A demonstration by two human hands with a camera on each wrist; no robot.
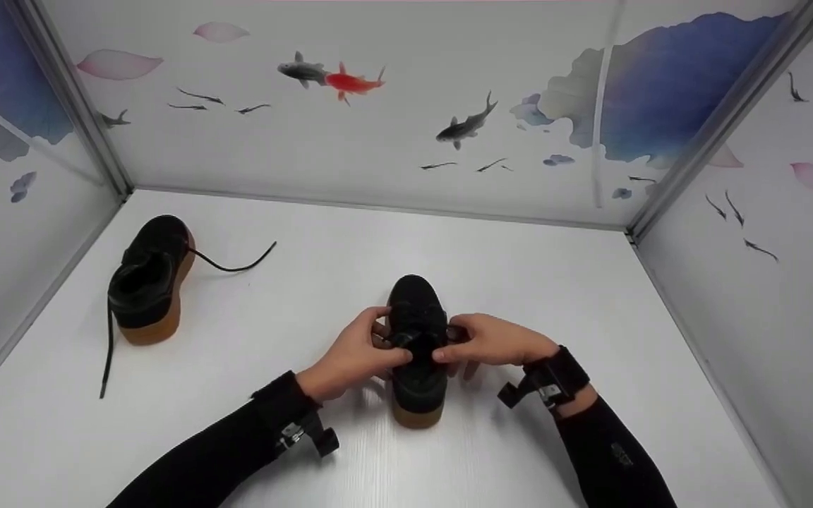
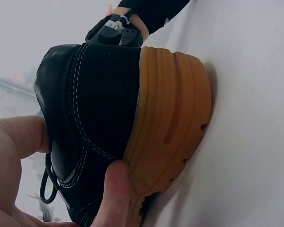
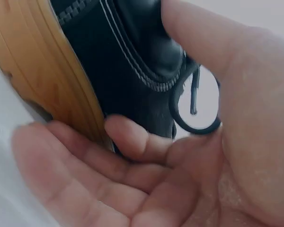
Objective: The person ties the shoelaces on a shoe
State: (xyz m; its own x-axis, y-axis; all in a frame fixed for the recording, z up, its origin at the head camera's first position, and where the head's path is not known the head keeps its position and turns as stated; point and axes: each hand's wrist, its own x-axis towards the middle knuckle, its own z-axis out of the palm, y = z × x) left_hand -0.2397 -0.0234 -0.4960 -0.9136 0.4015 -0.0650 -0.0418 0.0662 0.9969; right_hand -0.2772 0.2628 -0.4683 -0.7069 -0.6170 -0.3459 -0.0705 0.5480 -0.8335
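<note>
Left wrist view crops the left hand [image 2: 5, 182] gripping the black shoe [image 2: 106, 94].

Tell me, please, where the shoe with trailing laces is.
In the head view, that shoe stands on the table, left of the left hand, near the left wall.

White tabletop [image 1: 272, 331] beneath one loose-laced black shoe [image 1: 163, 279] and, seemingly, a second shoe [image 1: 418, 388]

Head view facing downward, wrist views close, shared black shoe [image 1: 417, 317]
</note>
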